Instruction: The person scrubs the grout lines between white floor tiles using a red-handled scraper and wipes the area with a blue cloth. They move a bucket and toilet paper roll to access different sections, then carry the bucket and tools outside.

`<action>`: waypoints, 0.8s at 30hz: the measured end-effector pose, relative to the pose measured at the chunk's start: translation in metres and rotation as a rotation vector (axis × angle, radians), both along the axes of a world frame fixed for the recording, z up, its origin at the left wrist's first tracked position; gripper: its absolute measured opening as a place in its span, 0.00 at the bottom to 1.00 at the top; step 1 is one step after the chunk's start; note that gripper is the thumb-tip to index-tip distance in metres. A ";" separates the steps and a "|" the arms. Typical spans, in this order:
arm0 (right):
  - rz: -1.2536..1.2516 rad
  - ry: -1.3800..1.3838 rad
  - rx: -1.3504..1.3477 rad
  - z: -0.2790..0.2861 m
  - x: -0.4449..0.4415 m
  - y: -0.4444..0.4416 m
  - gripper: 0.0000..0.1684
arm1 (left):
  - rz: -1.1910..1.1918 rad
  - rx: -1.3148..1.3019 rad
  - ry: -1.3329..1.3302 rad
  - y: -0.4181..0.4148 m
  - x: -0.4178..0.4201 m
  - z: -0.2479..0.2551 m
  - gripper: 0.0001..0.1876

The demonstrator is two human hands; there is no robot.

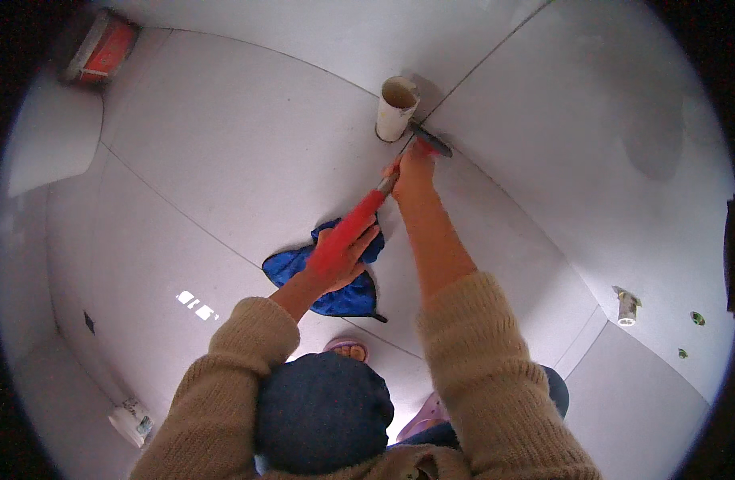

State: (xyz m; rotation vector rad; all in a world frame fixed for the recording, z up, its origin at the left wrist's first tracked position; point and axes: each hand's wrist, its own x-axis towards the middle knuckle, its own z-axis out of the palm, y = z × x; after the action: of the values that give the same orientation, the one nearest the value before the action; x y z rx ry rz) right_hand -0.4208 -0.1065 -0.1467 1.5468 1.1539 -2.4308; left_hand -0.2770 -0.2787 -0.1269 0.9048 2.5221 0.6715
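Observation:
My left hand (337, 264) is around the red grip of a long-handled hand tool (358, 222), whose exact kind I cannot tell. Farther forward, my right hand (414, 171) holds the same tool near its dark, narrow head (430, 139). That head lies at a dark joint in the tiled floor, right beside an upright, open-topped white plastic pipe stub (396, 111). Under my left hand a crumpled blue cloth (343, 294) with dark edging lies on the floor. The tool's working edge is hidden.
A red object (106, 51) stands at the far left corner. On the right, a short pipe stub (627, 309) and a small hole (697, 318) are in the wall. A white item (132, 423) is at lower left. My knee and pink clogs (424, 417) are below.

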 end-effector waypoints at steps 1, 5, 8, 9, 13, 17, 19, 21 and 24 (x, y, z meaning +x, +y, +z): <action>-0.022 0.027 -0.012 -0.004 -0.009 -0.003 0.12 | -0.006 0.003 0.031 -0.001 -0.002 0.012 0.39; -0.039 -0.027 -0.028 0.018 0.012 -0.055 0.11 | -0.030 -0.107 -0.025 -0.024 -0.009 0.028 0.40; -0.067 -0.022 -0.014 0.009 0.012 -0.052 0.10 | -0.034 -0.107 -0.054 -0.021 -0.004 0.030 0.40; -0.102 0.030 0.005 -0.012 -0.002 -0.029 0.11 | -0.057 -0.117 -0.072 -0.003 -0.004 0.022 0.40; -0.031 -0.116 -0.001 0.018 0.015 -0.055 0.09 | -0.012 -0.173 -0.017 -0.025 0.002 0.013 0.40; -0.072 -0.014 -0.011 0.021 0.008 -0.038 0.09 | 0.151 0.279 -0.401 -0.023 0.011 -0.006 0.39; -0.118 0.003 -0.080 0.022 0.003 -0.037 0.10 | -0.014 -0.219 -0.057 -0.014 0.004 0.007 0.39; -0.094 -0.022 -0.058 0.023 0.005 -0.034 0.11 | 0.095 0.178 -0.211 -0.015 0.008 -0.007 0.39; 0.037 -0.021 0.026 0.018 0.005 -0.022 0.13 | -0.018 -0.024 0.031 -0.018 0.000 0.006 0.40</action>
State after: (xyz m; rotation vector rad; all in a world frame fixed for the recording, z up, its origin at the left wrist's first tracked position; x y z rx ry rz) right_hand -0.4161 -0.1281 -0.1288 1.5398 1.2043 -2.3802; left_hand -0.2767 -0.2970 -0.1213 0.9360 2.5402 0.6254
